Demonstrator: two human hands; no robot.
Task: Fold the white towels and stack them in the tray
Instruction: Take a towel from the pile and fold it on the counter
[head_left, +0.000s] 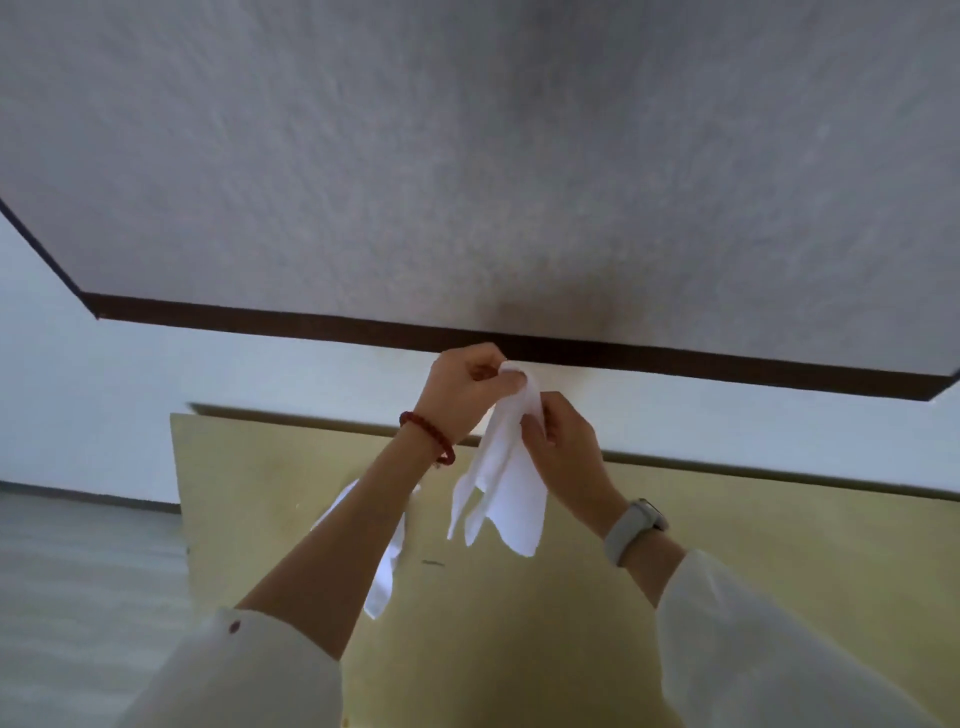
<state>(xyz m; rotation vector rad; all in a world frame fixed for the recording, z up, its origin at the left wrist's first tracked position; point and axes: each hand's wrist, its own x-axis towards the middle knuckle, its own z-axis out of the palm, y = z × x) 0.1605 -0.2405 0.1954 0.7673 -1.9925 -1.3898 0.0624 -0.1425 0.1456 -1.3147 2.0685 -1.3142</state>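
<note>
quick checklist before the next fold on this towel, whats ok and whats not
1. Left hand has the held towel: ok, fingers pinch its top corner.
2. Right hand has it too: ok, it pinches the cloth just below the left hand.
3. Towel spread flat for folding: not ok, it hangs bunched with loose corners dangling.
4. Yellow table under the towel to lay it on: ok, bare surface shows below.
5. Second towel out of the way: cannot tell, the left forearm hides most of it.
6. Tray within reach: cannot tell, no tray in view.
</note>
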